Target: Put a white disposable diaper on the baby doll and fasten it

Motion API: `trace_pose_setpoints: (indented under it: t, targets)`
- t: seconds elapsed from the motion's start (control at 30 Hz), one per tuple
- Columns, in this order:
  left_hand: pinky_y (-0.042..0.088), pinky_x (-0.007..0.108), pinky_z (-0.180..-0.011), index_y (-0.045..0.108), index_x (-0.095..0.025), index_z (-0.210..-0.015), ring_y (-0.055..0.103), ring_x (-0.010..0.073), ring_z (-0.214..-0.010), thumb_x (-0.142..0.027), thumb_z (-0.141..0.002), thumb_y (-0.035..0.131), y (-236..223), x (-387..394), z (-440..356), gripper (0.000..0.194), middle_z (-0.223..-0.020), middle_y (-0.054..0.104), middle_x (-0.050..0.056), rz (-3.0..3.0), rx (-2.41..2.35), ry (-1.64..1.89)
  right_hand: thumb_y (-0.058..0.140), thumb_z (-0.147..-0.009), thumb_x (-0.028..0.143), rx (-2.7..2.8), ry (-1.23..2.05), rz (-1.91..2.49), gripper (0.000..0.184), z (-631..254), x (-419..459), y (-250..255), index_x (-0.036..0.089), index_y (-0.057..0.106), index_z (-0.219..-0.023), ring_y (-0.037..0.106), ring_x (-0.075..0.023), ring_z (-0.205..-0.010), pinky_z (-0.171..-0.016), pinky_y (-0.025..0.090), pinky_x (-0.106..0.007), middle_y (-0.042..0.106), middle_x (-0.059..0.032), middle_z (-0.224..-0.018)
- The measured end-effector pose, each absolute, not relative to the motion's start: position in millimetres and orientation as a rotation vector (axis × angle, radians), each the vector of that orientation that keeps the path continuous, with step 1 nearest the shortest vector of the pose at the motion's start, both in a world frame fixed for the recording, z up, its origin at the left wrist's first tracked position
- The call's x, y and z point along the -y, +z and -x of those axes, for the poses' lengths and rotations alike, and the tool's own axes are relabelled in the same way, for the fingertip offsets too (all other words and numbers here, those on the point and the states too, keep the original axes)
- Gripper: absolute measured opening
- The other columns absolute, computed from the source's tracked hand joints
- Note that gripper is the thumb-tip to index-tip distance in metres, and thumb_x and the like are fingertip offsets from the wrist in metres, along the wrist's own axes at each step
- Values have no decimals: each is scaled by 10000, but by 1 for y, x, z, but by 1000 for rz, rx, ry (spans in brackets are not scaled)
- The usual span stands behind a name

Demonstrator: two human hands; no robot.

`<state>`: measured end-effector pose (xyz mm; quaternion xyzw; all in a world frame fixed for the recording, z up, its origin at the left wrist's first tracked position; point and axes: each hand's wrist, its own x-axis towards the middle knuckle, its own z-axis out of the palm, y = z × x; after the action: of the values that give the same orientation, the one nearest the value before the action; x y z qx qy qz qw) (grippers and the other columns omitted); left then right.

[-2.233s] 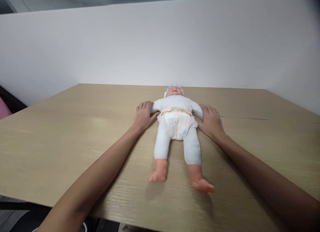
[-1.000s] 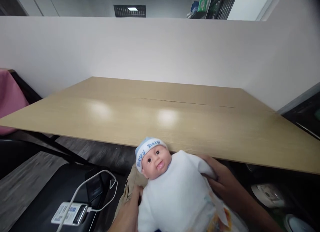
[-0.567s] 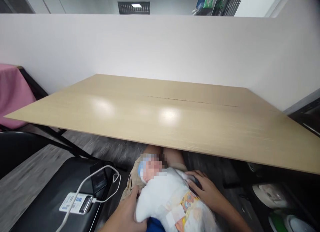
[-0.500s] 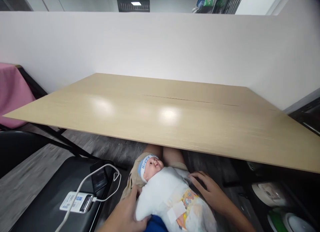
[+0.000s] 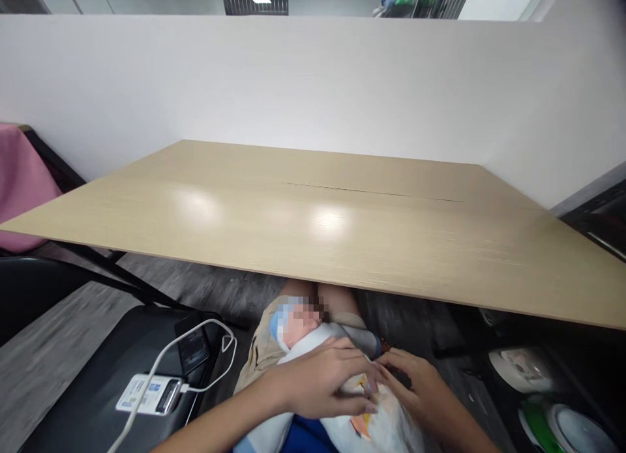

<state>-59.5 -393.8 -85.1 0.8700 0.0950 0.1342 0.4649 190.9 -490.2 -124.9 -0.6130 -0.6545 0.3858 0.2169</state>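
Observation:
A baby doll (image 5: 302, 329) in a blue-and-white headband lies face up across my lap, its head toward the table. It wears a white top (image 5: 313, 340) and a white diaper (image 5: 386, 420) with a colourful printed front. Lying across the doll's belly, my left hand (image 5: 332, 378) has its fingers stretched toward the diaper's waist, thumb apart. My right hand (image 5: 408, 378) is at the doll's other side, fingertips drawn together at the diaper's upper edge. What they pinch, if anything, is too small to make out. My left hand and forearm hide much of the doll's torso.
The wooden table (image 5: 293, 218) juts over my knees. On the black chair (image 5: 122, 336) to the left lie a white power bank (image 5: 149, 394) with a cable (image 5: 166, 349) and a dark phone (image 5: 194, 350). White and green containers (image 5: 562, 427) stand low on the right.
My left hand has left the doll's arm and moved right across its belly. The doll's near arm now hangs lower. My right hand's fingers have drawn together at the diaper's edge.

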Motion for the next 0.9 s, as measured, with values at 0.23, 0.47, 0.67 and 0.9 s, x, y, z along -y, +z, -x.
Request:
trace_pose_setpoints:
  t: [0.23, 0.47, 0.67, 0.9]
  targets:
    - [501, 372, -972, 782, -251, -1103, 697, 256, -1042, -522, -1032, 702, -103, 394, 58, 292, -1109, 824, 82, -2031, -227, 439, 528, -1078, 557, 1721, 975, 1698, 457, -198, 485, -146, 244, 775, -854, 735, -252, -828, -772, 531, -359, 787, -44, -865]
    - [532, 346, -950, 787, -229, -1028, 716, 229, -994, -521, -1008, 748, -68, 390, 100, 295, -1046, 836, 87, -1828, -232, 344, 587, -1040, 633, 1579, 944, 1725, 490, -216, 479, -156, 241, 815, -1225, 737, -362, -1203, -1074, 570, -506, 810, -141, -1247]
    - [577, 333, -753, 753, -210, -1091, 695, 210, -757, -714, -743, 917, -65, 384, 132, 634, -840, 755, 29, -1491, -100, -96, 588, -1075, 539, 1856, 1220, 1414, 478, -170, 482, -109, 301, 695, -1476, 620, -325, -1412, -1217, 494, -502, 660, -133, -1513]
    - [557, 357, -981, 728, -220, -1194, 660, 235, -1117, -664, -933, 762, -76, 361, 49, 517, -1174, 748, 84, -1825, -358, 237, 373, -1102, 670, 1928, 1192, 1587, 595, -190, 507, -88, 272, 768, -904, 719, -269, -869, -843, 604, -392, 759, -68, -884]
